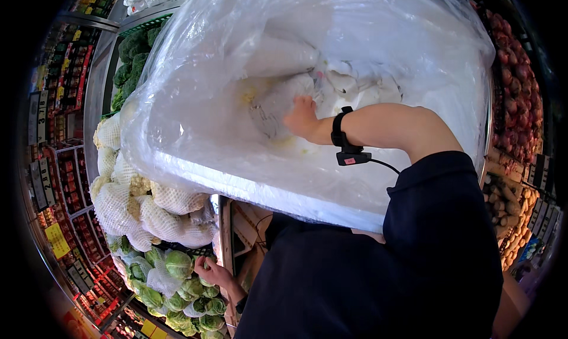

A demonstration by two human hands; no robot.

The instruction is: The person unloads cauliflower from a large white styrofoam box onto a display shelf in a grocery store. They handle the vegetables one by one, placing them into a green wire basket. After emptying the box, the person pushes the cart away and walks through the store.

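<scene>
A large white foam box point(204, 175), lined with clear plastic film point(186, 95), lies before me. My right hand point(304, 119), with a black strap and small cabled device at its wrist, reaches into it. Its fingers are curled at a translucent plastic-wrapped bundle point(270, 110); whether they grip the film is hidden. Crumpled whitish bags or wrappings point(364, 84) lie beyond the hand, with yellowish bits on the lining. At lower left, my left hand point(214, 273) rests loosely bent at the edge of green cabbages point(179, 264), some in white foam netting, and holds nothing visible.
Cauliflowers in white foam nets point(117, 210) press against the box's left side, below broccoli point(133, 57) in a green crate. Red onions point(510, 81) and brown root vegetables point(503, 201) are on the right. Shelves of packed goods point(66, 86) stand at far left.
</scene>
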